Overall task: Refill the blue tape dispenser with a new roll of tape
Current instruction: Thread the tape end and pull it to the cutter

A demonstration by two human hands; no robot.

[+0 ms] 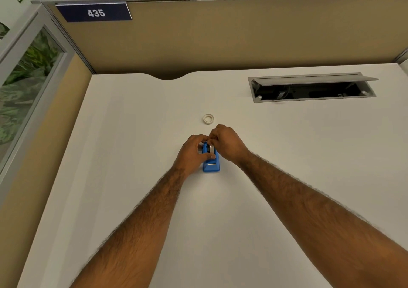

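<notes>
The blue tape dispenser (211, 164) stands on the white desk (132, 155) near the middle, its cutter end toward me. My left hand (194, 153) wraps its left side, thumb across the top. My right hand (225, 143) pinches at the far upper end of the dispenser, where a white and black roll part (208, 148) shows between the fingers. A small white tape ring (208, 119) lies flat on the desk just beyond my hands, apart from them.
An open cable hatch (311, 87) with a raised grey lid sits in the desk at the back right. A tan partition wall (220, 35) with a "435" sign (95, 12) closes the far edge. A glass panel (26, 77) stands at the left.
</notes>
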